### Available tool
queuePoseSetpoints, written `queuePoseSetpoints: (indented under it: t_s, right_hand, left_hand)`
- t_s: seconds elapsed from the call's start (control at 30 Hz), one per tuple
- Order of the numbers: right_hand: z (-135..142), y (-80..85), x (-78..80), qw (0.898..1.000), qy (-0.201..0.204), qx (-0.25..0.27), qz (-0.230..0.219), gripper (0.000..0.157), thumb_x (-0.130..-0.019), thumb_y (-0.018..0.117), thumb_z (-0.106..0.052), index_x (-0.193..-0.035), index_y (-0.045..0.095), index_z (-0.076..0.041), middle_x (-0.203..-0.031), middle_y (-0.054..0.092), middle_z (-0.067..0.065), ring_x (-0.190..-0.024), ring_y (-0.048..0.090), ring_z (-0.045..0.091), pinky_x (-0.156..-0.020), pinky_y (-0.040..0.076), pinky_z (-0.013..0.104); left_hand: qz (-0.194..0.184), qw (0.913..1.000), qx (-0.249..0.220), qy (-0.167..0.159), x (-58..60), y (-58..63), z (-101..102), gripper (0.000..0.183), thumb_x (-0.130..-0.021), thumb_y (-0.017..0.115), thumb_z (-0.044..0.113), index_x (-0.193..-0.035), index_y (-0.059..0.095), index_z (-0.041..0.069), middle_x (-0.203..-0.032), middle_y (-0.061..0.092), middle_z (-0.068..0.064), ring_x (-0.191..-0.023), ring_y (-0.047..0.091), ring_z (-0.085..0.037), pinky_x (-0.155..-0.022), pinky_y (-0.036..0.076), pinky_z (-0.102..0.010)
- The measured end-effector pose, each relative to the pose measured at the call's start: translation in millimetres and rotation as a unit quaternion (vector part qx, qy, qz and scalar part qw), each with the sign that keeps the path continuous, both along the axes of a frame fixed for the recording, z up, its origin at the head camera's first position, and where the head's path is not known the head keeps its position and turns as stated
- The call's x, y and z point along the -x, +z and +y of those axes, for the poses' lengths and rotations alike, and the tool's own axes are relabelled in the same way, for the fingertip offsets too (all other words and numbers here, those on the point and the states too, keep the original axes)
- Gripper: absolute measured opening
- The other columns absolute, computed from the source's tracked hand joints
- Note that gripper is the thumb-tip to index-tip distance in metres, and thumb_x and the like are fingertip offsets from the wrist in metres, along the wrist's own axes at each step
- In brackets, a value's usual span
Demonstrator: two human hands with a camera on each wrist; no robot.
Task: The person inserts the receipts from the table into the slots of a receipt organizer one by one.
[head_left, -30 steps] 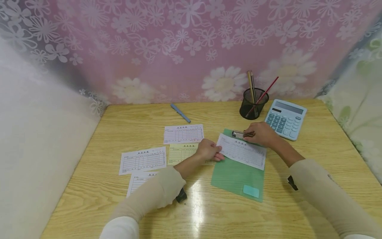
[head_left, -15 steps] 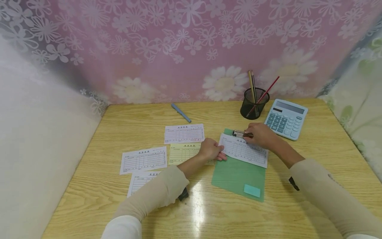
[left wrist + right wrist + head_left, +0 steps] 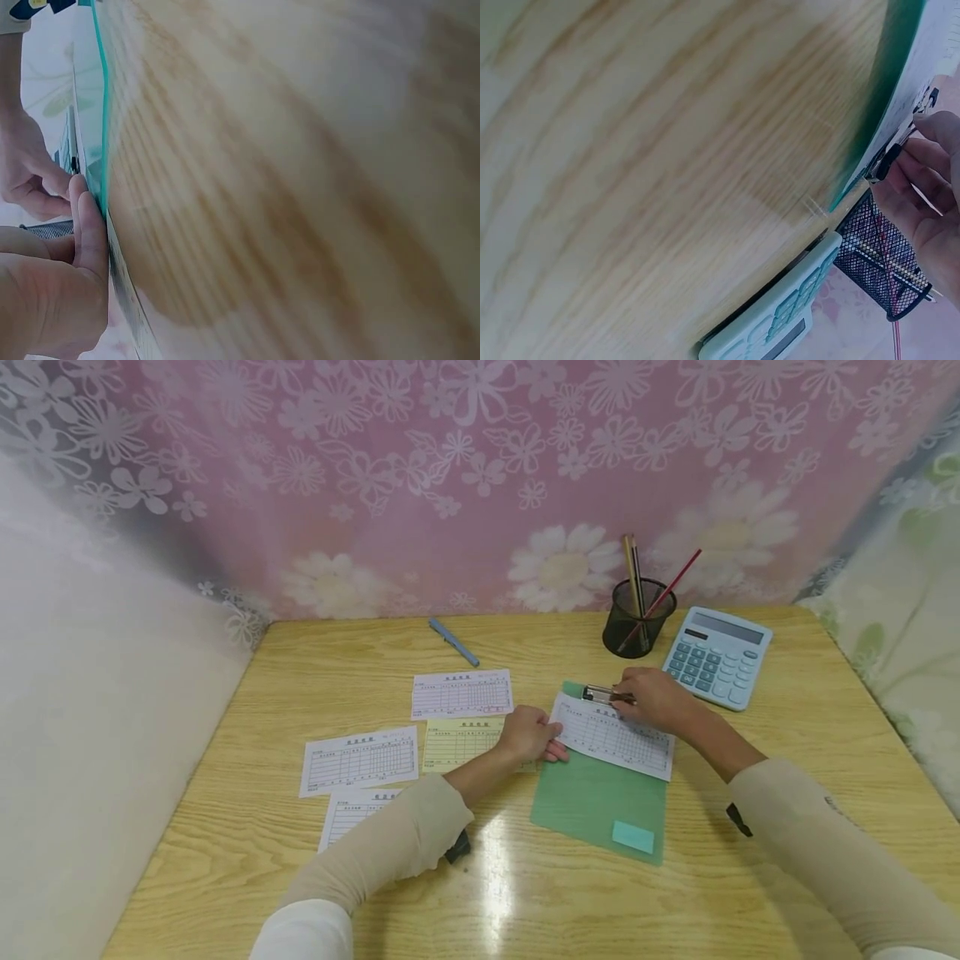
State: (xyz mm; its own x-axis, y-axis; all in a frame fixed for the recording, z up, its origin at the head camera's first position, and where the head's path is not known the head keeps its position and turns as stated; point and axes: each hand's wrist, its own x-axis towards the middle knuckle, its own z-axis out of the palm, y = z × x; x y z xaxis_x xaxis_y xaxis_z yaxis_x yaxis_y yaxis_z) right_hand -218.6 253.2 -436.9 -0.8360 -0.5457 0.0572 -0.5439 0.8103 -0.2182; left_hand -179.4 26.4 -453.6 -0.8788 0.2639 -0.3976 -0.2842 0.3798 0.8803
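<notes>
A green clipboard (image 3: pixel 592 806) with a light-blue label lies slightly tilted on the table, its metal clip (image 3: pixel 597 695) at the far end. A white printed receipt slip (image 3: pixel 618 743) lies across the clipboard's upper part, its top edge right at the clip. My left hand (image 3: pixel 529 734) pinches the slip's left edge between thumb and fingers, the other fingers beside the board's edge. My right hand (image 3: pixel 658 698) grips the clip; in the right wrist view its thumb and fingers (image 3: pixel 922 169) close round the dark clip lever. The slip's upper right corner is hidden behind the right hand.
Left of the clipboard lie a yellow slip (image 3: pixel 461 746) and several white slips (image 3: pixel 360 762). A blue pen (image 3: pixel 453 642) lies behind them. A black mesh pen cup (image 3: pixel 630 631) with pencils and a light-blue calculator (image 3: pixel 717 658) stand close beyond the right hand.
The left hand has shifted slightly right, and the slip has moved a little up and right, to the clip. The right hand has stayed at the clip.
</notes>
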Motion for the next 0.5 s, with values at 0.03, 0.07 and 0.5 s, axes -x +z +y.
queuePoseSetpoints:
  t_s: [0.03, 0.07, 0.5]
  right_hand:
    - [-0.3, 0.4, -0.1, 1.0, 0.002, 0.0, 0.001, 0.009, -0.085, 0.07, -0.013, -0.086, 0.073, -0.005, -0.077, 0.061, 0.005, -0.063, 0.051, 0.012, -0.055, 0.045, 0.029]
    - [-0.4, 0.7, 0.0, 1.0, 0.0, -0.001, 0.001, 0.009, -0.085, 0.07, -0.013, -0.087, 0.073, -0.005, -0.077, 0.061, 0.004, -0.063, 0.051, 0.012, -0.056, 0.046, 0.03]
    - [-0.1, 3.7, -1.3, 1.0, 0.004, -0.002, -0.007, 0.012, -0.085, 0.07, -0.012, -0.091, 0.073, -0.003, -0.079, 0.062, 0.006, -0.064, 0.053, 0.013, -0.057, 0.047, 0.031]
  left_hand:
    - [0.005, 1.0, -0.001, -0.003, -0.1, -0.1, -0.4, 0.016, -0.095, 0.056, 0.01, -0.087, 0.06, -0.003, -0.07, 0.072, -0.016, -0.06, 0.071, -0.02, -0.053, 0.059, -0.024]
    - [0.009, 0.9999, -0.003, -0.005, 0.0, -0.4, -0.7, 0.015, -0.095, 0.056, 0.009, -0.088, 0.06, -0.003, -0.07, 0.072, -0.016, -0.06, 0.071, -0.02, -0.053, 0.059, -0.024]
    - [0.017, 0.9995, -0.026, 0.002, -0.2, -5.0, -2.6, 0.016, -0.095, 0.056, 0.011, -0.087, 0.059, -0.003, -0.071, 0.071, -0.017, -0.059, 0.071, -0.02, -0.054, 0.059, -0.024]
